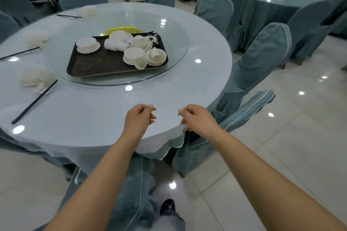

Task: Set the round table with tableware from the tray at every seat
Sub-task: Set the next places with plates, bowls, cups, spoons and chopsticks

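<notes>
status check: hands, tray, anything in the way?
Left hand and right hand empty, over near table edge. Tray still loaded on glass turntable. Nothing in the way.

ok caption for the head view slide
Both hands empty at the round table edge; tray of white tableware waits on the turntable.

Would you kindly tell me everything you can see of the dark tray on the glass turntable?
The tray is a dark brown, shallow rectangle with rounded corners and a low raised rim, looking like plastic. It lies flat on the glass turntable, turned slightly askew to the table edge. Its far and right parts carry white bowls, saucers, cups and rolled towels, with dark chopsticks at the far right corner; the near left part is bare. Neither hand touches it.
</notes>
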A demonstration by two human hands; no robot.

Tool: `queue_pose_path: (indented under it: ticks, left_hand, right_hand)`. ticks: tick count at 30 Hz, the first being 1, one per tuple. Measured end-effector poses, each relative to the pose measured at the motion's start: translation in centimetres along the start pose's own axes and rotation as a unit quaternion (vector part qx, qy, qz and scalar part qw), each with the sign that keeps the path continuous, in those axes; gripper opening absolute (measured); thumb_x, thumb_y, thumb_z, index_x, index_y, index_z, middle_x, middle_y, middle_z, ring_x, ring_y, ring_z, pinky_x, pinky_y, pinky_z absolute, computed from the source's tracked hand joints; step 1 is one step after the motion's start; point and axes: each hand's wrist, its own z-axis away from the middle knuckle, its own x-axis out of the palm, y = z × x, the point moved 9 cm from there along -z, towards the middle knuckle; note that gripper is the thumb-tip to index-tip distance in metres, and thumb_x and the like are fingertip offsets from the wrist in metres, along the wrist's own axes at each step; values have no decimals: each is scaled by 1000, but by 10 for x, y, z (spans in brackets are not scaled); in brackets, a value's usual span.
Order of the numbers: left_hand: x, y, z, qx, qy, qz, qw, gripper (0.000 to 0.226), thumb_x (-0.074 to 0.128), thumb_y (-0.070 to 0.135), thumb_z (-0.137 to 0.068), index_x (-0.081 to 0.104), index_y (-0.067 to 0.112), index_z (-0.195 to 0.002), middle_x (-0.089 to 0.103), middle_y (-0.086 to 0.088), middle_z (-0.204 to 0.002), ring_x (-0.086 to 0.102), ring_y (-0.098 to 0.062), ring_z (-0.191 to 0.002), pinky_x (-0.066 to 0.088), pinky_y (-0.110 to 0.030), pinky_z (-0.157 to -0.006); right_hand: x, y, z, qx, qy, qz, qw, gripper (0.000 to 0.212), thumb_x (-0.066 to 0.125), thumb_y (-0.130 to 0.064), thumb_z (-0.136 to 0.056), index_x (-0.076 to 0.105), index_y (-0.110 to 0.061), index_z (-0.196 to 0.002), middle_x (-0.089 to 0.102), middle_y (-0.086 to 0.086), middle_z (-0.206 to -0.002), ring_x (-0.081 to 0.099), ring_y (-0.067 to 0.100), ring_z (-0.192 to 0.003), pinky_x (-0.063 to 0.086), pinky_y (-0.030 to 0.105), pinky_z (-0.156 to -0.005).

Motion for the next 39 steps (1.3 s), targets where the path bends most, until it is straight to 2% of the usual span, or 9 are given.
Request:
queue_pose_path:
  ticks: [6, 11, 14, 19, 24, 28, 33, 37, 39]
  left_hand:
    - [5, 2, -51, -30, 5, 1, 1000, 25, 52, 33, -98, 70, 20, -88, 70, -1, -79, 65, -13, -72, 54, -26, -71]
    - [-3, 2, -72, -42, 26, -17, 999, 25, 51, 33, -99, 69, 20, -87, 69, 1, -78, 66, -12, -72, 55, -25, -73]
    - [-12, -4, -88, -66, 42, -27, 997, 24, 51, 32, -98, 69, 19, -89, 69, 1, -79, 66, -13, -74, 55, -28, -77]
    - [-26, -8, -111, -89, 75, -37, 993, 20, 56, 30, -95, 69, 16, -88, 70, 0, -78, 65, -10, -68, 53, -25, -72]
    - [-36, -5, -138, -108, 125, -58, 985, 16, 58, 27, -94, 67, 14, -91, 70, 0, -80, 65, -11, -70, 53, -29, -77]
    - [-40, -6, -148, -114, 131, -71, 982, 14, 58, 25, -94, 66, 13, -94, 70, 0, -84, 65, -10, -71, 51, -25, -74]
    - [-58, -16, -168, -127, 137, -74, 980, 12, 59, 24, -94, 66, 14, -93, 70, 2, -84, 66, -13, -73, 50, -27, -75]
    - [-73, -21, -199, -127, 121, -70, 982, 12, 59, 24, -94, 66, 14, -94, 69, 1, -87, 67, -14, -74, 51, -27, -75]
    - [-82, -22, -216, -123, 111, -69, 984, 13, 59, 24, -94, 66, 12, -95, 69, 0, -87, 66, -14, -74, 52, -29, -77]
  right_hand:
    - [-3, -18, -69, -8, -25, 30, 999, 26, 50, -43, -96, 66, -22, -93, 71, -6, -82, 68, 12, -65, 58, 39, -79]
    - [15, -19, -113, -11, -74, 43, 996, 25, 51, -43, -96, 66, -23, -91, 71, -5, -80, 67, 10, -62, 59, 36, -75]
    - [29, -20, -142, -8, -107, 41, 993, 26, 52, -42, -96, 66, -21, -91, 72, -3, -81, 67, 11, -62, 57, 33, -71]
    - [43, -23, -186, -10, -157, 37, 987, 25, 52, -37, -96, 67, -17, -93, 72, 1, -82, 67, 14, -61, 56, 31, -69]
    - [51, -29, -238, 4, -197, 18, 980, 23, 55, -33, -95, 68, -15, -93, 71, 6, -83, 64, 14, -57, 54, 27, -63]
    - [56, -33, -261, 14, -208, -6, 978, 24, 55, -32, -95, 68, -13, -93, 71, 8, -86, 63, 15, -58, 51, 22, -58]
    - [78, -41, -286, 22, -222, 4, 975, 23, 55, -30, -95, 68, -11, -95, 70, 10, -89, 63, 18, -61, 52, 23, -60]
    - [97, -59, -308, 2, -207, 21, 978, 18, 57, -28, -93, 66, -13, -90, 70, 8, -91, 64, 16, -64, 50, 21, -54]
    - [109, -69, -317, -5, -197, 27, 980, 16, 56, -28, -93, 65, -15, -89, 69, 4, -92, 66, 17, -67, 55, 27, -58]
